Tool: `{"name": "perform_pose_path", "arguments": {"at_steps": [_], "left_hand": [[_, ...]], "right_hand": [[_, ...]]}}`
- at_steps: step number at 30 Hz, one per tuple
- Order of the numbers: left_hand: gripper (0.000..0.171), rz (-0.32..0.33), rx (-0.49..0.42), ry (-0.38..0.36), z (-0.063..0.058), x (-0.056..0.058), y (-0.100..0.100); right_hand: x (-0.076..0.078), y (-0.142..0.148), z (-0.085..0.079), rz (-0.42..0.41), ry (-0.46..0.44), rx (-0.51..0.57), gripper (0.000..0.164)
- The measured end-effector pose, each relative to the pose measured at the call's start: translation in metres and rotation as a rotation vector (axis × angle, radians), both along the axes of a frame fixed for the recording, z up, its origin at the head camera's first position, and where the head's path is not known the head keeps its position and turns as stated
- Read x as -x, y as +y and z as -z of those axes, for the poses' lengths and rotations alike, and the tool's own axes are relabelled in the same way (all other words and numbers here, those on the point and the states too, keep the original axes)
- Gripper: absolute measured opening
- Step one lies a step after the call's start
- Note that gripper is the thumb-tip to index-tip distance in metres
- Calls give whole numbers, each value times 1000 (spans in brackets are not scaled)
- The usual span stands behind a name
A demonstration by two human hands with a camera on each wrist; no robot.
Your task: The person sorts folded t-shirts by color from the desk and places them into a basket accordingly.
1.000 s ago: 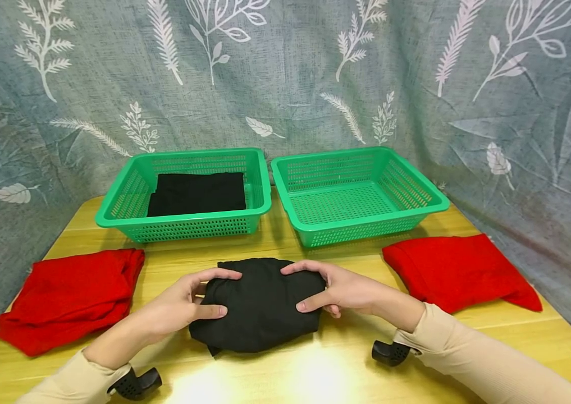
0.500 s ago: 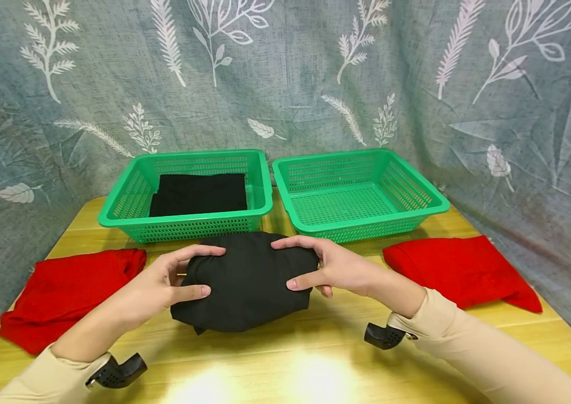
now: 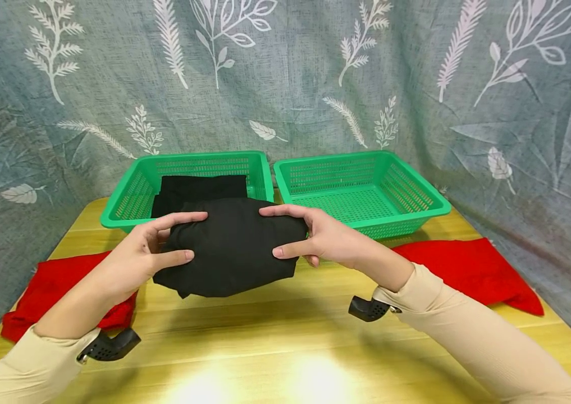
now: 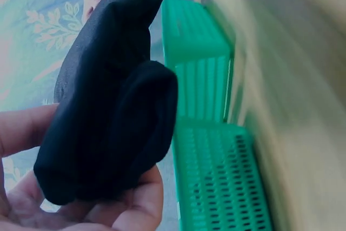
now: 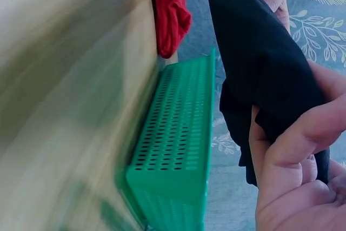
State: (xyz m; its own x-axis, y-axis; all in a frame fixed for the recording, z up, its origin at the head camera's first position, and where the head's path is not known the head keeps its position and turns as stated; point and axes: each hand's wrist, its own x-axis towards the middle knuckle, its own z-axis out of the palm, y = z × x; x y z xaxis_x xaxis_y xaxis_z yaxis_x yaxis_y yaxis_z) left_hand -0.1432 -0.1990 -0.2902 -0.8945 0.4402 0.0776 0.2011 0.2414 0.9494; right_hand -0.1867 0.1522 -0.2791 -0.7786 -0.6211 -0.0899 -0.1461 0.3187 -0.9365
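A folded black cloth [image 3: 232, 249] is held up off the table between both hands, overlapping the front of the left green basket in the head view. My left hand [image 3: 138, 255] grips its left end, thumb on the near face and the other fingers partly behind or under it. At the opposite end my right hand [image 3: 323, 235] holds it the same way. Both wrist views show the layered cloth, the left hand's fingers [image 4: 143, 201] curled beneath it. Inside the left green basket [image 3: 113, 207] lies another folded black cloth [image 3: 201, 185].
The right green basket [image 3: 366, 224] stands beside the left one at the back of the wooden table [image 3: 275, 336]. One red cloth [image 3: 68, 275] lies at the left edge, partly behind my left arm. A second red cloth [image 3: 472, 269] lies at the right. A patterned curtain [image 3: 295, 73] hangs behind.
Both hands have raised the black cloth from the table and carried it forward and slightly left, to the front of the left basket. Baskets and red cloths stay put.
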Motion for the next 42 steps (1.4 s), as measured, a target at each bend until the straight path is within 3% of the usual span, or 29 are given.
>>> {"name": "perform_pose_path", "arguments": {"at_steps": [9, 19, 29, 36, 42], "left_hand": [[60, -97, 41, -3, -19, 30, -12], [58, -179, 52, -13, -29, 77, -34], [61, -212, 95, -37, -28, 117, -49], [64, -261, 167, -31, -24, 136, -53], [65, -291, 224, 2, -20, 145, -55]], "right_hand": [[35, -19, -12, 10, 39, 37, 71], [82, -50, -23, 2, 0, 103, 68], [128, -75, -34, -11, 2, 22, 70], [145, -86, -32, -10, 14, 7, 71], [155, -93, -26, 0, 18, 4, 73]]}}
